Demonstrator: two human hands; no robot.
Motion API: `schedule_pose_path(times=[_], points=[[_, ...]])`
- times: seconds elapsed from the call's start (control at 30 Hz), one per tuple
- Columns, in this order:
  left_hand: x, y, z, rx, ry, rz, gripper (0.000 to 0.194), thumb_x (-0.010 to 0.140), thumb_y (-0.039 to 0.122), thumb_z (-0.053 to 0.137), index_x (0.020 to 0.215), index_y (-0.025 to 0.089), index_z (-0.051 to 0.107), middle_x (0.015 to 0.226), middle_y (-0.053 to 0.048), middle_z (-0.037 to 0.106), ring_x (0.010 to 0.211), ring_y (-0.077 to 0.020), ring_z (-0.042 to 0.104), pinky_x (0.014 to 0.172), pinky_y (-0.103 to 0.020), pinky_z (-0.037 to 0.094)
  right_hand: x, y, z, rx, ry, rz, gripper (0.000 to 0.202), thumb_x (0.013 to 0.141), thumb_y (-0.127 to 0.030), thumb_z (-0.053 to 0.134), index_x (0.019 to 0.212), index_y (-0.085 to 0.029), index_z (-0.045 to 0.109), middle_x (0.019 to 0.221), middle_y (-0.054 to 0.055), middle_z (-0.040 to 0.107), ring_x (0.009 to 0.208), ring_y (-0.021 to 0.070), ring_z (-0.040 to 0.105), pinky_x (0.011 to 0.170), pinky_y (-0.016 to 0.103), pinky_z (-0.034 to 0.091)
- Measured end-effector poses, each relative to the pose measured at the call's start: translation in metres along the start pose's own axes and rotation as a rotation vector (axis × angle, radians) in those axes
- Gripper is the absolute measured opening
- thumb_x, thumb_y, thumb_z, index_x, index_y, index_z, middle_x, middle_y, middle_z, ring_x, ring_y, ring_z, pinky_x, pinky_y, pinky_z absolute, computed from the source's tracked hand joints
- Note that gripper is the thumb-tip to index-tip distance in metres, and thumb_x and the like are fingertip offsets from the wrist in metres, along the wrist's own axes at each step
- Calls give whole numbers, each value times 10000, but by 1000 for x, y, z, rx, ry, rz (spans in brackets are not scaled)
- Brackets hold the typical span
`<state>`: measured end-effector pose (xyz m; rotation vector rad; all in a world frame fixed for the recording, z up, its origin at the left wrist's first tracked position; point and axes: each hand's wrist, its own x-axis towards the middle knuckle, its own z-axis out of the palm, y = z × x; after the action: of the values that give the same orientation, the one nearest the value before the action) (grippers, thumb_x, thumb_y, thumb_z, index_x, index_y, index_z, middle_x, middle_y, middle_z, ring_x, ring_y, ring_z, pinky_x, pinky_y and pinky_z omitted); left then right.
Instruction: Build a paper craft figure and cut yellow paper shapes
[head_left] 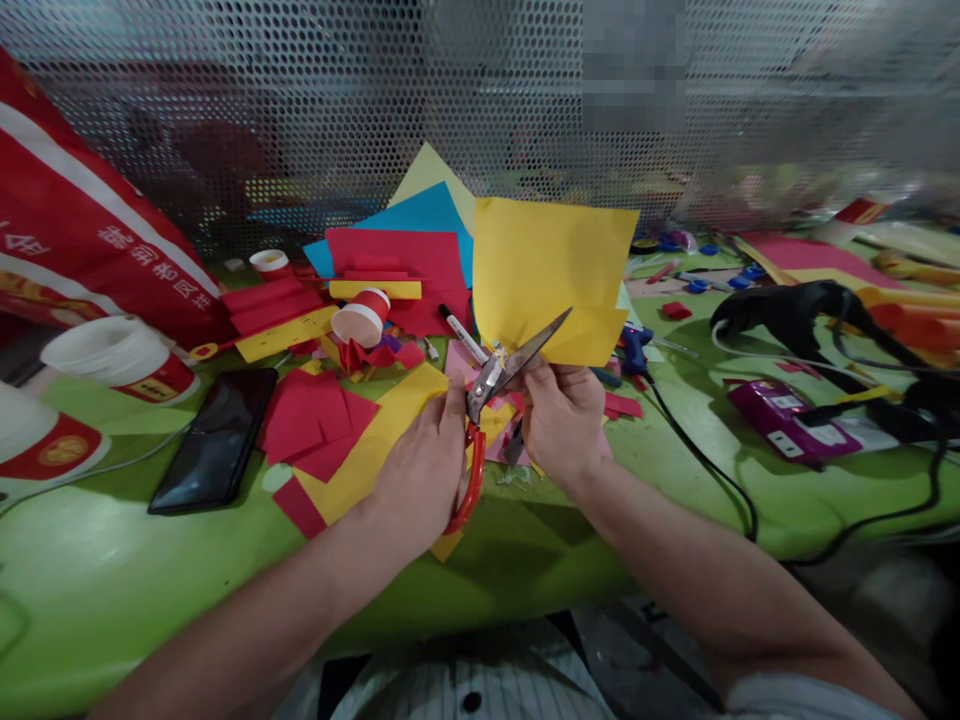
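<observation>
My left hand (424,465) is closed around the orange handles of a pair of scissors (475,480). The metal blades point up and to the right, spread apart, with one blade lying across the front of a yellow sheet of paper (555,270). With its fingers pinched on the sheet's lower edge, my right hand (564,415) holds the paper upright above the table. The blade tips are close to the right fingers. Under both hands lie scraps of pink, red and yellow paper, partly hidden.
A black phone (214,440) and white-and-red paper cups (120,360) are on the left of the green table (525,570). A marker (463,335) lies behind the scissors. To the right are a blue glue gun (636,345), its black cable and a purple box (787,420). Perforated metal stands behind.
</observation>
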<state>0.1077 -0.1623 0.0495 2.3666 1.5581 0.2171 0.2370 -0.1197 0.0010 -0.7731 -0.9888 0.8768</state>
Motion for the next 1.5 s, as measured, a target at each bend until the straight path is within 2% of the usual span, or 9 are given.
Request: schedule_pose_path(times=[0.2, 0.37, 0.6, 0.8, 1.0, 1.2, 1.5], points=[[1, -6, 5, 51, 52, 29, 770, 727, 7, 367, 1419, 136, 54, 1246, -182, 490, 1129, -272, 510, 884, -440, 453, 1, -2, 1, -20, -4, 2, 191, 772, -377, 570, 659, -234, 627, 552, -22, 586, 568, 131, 586, 512, 261, 508], [0, -10, 4, 104, 87, 49, 762, 718, -19, 323, 1424, 131, 79, 1210, -177, 521, 1085, -266, 540, 871, -433, 461, 1, -6, 1, -3, -17, 23, 190, 762, -379, 586, 663, -223, 628, 542, -23, 583, 530, 125, 577, 511, 266, 507], [1, -12, -3, 173, -9, 20, 737, 735, -2, 327, 1424, 126, 97, 1186, -174, 532, 1027, -262, 567, 835, -419, 475, 4, -7, -1, 43, -62, 10, 123, 753, -311, 597, 671, -219, 599, 515, -42, 567, 510, 116, 574, 484, 250, 490], [0, -19, -4, 235, 19, 53, 737, 751, 6, 333, 1427, 145, 75, 1102, -141, 572, 952, -233, 599, 802, -379, 491, 6, -11, -3, -8, -111, 28, 121, 759, -291, 597, 673, -208, 614, 515, -45, 578, 477, 104, 560, 505, 263, 517], [1, -19, -3, 227, 4, 50, 682, 766, 10, 339, 1408, 138, 145, 1113, -143, 574, 975, -227, 596, 823, -376, 488, 6, -9, -4, 4, -123, -14, 136, 781, -278, 581, 671, -202, 606, 514, -44, 586, 468, 98, 564, 496, 249, 515], [2, -19, -4, 253, -4, 41, 654, 765, 19, 365, 1389, 100, 185, 1118, -160, 575, 953, -227, 602, 802, -371, 497, 8, -8, -5, -50, -133, 3, 166, 777, -346, 589, 699, -200, 607, 526, -35, 596, 492, 109, 584, 517, 257, 531], [1, -19, -4, 222, -2, 58, 671, 782, 30, 340, 1412, 128, 128, 1113, -149, 580, 965, -228, 603, 815, -387, 493, 8, -8, -5, -28, -140, -25, 144, 783, -316, 592, 702, -198, 613, 524, -41, 595, 471, 97, 579, 504, 244, 535]])
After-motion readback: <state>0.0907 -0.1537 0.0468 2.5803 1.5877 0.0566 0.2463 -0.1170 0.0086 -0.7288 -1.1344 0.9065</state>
